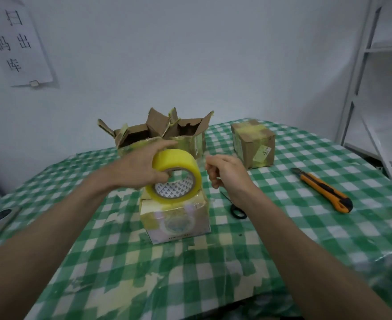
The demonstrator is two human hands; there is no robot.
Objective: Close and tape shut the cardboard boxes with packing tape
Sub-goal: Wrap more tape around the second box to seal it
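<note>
Head view: left hand [142, 167] grips tape roll [176, 175] over near box [175, 215]; right hand [225, 172] curled, perhaps pinching unseen tape end. Risks losing it, sticking crooked.

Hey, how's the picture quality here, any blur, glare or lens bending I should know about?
Head view: soft, even light, faint shadows; the shelf frame bows from wide-angle distortion; the left hand holding the tape roll and the right hand are slightly motion-blurred; pale glare sits on the near box.
</note>
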